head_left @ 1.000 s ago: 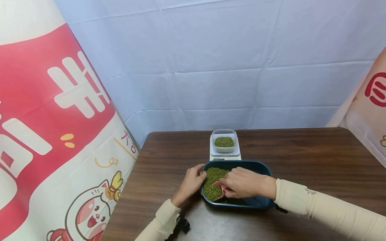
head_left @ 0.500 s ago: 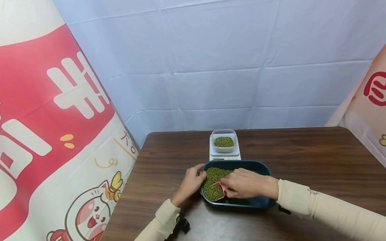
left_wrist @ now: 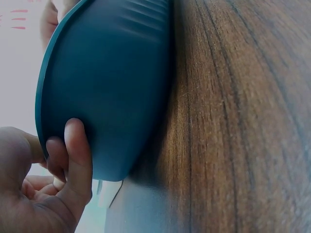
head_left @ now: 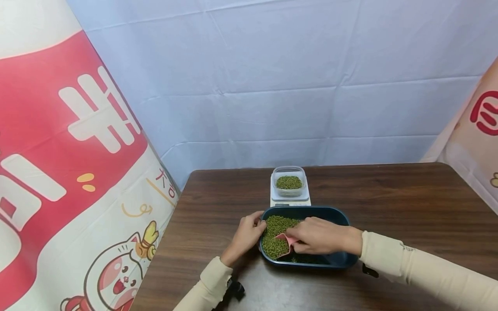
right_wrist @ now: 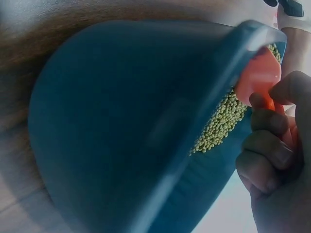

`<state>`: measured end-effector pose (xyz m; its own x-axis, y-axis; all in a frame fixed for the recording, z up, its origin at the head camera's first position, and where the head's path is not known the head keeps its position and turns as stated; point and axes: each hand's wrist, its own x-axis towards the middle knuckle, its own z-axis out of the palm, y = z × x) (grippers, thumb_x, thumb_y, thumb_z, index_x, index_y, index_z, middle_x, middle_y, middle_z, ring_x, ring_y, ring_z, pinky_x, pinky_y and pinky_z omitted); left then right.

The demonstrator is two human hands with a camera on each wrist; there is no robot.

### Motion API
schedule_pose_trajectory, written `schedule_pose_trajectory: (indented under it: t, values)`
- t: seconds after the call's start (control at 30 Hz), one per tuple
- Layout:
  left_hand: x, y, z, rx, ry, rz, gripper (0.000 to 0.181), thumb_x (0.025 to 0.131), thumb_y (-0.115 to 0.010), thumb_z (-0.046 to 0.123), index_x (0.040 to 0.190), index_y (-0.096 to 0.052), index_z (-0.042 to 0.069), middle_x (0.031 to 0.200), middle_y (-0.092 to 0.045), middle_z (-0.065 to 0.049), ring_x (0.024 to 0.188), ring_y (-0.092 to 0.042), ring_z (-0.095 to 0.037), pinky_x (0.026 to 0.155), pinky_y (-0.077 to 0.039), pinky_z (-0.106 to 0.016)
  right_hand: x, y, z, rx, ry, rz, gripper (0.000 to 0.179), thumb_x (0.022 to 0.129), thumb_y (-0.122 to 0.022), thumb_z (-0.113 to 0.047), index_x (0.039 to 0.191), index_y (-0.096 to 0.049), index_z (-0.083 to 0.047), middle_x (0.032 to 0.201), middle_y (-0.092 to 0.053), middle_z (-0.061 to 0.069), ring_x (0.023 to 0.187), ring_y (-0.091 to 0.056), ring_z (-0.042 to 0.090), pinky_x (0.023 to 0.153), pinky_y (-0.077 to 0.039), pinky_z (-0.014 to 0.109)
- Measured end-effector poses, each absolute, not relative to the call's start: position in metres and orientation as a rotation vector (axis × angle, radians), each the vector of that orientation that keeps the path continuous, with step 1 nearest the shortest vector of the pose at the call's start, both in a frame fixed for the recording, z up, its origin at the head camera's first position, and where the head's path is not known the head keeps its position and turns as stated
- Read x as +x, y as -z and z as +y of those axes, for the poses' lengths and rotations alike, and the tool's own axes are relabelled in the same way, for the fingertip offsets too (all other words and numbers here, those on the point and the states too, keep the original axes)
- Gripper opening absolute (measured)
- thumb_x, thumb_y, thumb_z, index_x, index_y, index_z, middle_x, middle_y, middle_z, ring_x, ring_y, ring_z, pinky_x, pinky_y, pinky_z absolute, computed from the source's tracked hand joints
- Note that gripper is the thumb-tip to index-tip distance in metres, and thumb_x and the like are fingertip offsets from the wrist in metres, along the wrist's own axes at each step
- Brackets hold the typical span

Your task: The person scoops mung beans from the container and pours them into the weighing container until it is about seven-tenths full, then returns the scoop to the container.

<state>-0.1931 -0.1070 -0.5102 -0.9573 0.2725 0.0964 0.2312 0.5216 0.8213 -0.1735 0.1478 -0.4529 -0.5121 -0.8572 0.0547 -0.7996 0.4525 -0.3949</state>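
Note:
A dark blue oval tub (head_left: 342,216) holds green mung beans (head_left: 274,248), heaped toward its left end. My right hand (head_left: 320,235) grips the handle of a pink scoop (head_left: 285,242), whose mouth sits among the beans and faces left. In the right wrist view the curled fingers (right_wrist: 265,155) wrap that scoop's handle above the tub. My left hand (head_left: 245,235) pinches the tub's left rim. The left wrist view shows the thumb over the rim and fingertips (left_wrist: 77,138) against the outer wall.
Behind the tub stands a white kitchen scale (head_left: 278,202). On it rests a clear plastic container (head_left: 289,192) with mung beans inside. All of this is on a brown wooden table (head_left: 389,203), backed by a pale cloth (head_left: 272,86).
My right hand and the scoop have shifted slightly to the right within the tub. The left hand keeps its place on the rim.

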Motion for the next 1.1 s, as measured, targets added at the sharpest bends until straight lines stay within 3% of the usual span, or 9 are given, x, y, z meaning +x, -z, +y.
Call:
schedule_pose_trajectory:
  t: [1.1]
  values:
    - [-0.193, 0.509, -0.108, 0.451, -1.454, 2.692, 0.035, 0.101, -0.058, 0.009, 0.133, -0.073, 0.008, 0.065, -0.053, 0.009, 0.053, -0.042, -0.002, 0.057, -0.038, -0.019, -0.181, 0.469, 0.172, -1.311, 0.778, 2.588, 0.019, 0.104, -0.059, -0.013, 0.093, -0.052, -0.027, 0.071, -0.038, -0.020, 0.056, -0.029, -0.007, 0.055, -0.026, 0.015]
